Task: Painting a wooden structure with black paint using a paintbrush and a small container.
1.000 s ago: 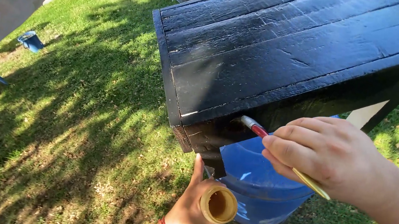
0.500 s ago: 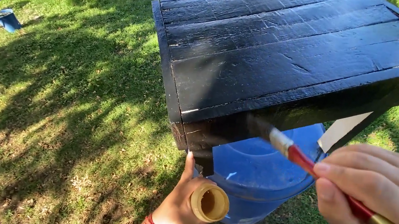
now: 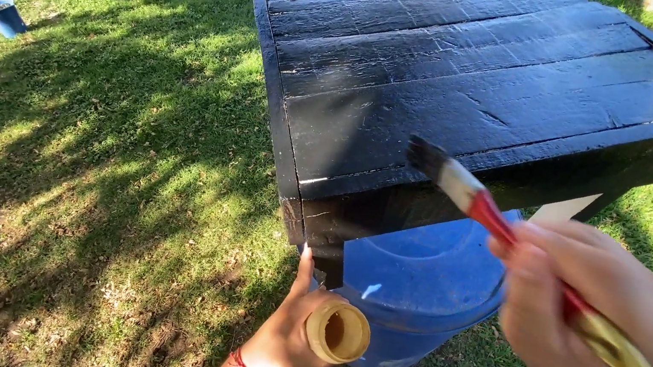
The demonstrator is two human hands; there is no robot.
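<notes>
Currently my right hand [image 3: 584,304] is closed around a paintbrush [image 3: 508,237] poised just above the black wooden box [image 3: 478,94], left hand [image 3: 296,330] wrapped around a small tan cup [image 3: 337,330] below it; I'd lay long, light strokes along the boards.

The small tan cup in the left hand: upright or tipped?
Tipped. The cup lies sideways in the left hand, its round open mouth facing the camera.
</notes>
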